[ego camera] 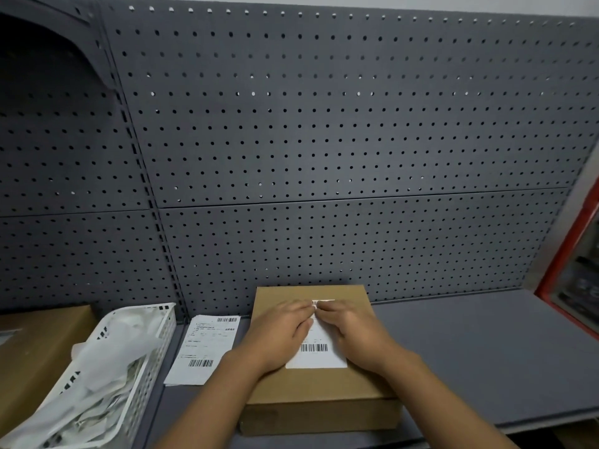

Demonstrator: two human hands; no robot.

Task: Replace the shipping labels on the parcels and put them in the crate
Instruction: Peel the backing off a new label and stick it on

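Cardboard shows at the far left: a second brown box (35, 348) sits partly out of frame, with no label I can make out on it. Just beside it stands a white mesh basket (142, 354) stuffed with crumpled white paper, probably peeled backing and old labels. Next along, a loose shipping label (204, 348) lies flat on the grey shelf (486, 351), apart from any parcel. At centre sits the parcel (311, 384), a flat brown box with a white label (319, 346) on its lid. The left hand (278, 335) lies palm down on the label's left side, fingers extended and pressing rather than gripping. The right hand (353, 332) does the same on the right side, its fingertips meeting the left's near the top edge. To my eye the label is being smoothed down, so this parcel is nearly ready. Moving it to the crate remains, and no crate is clearly visible. The loose label suggests another parcel remains to be done.
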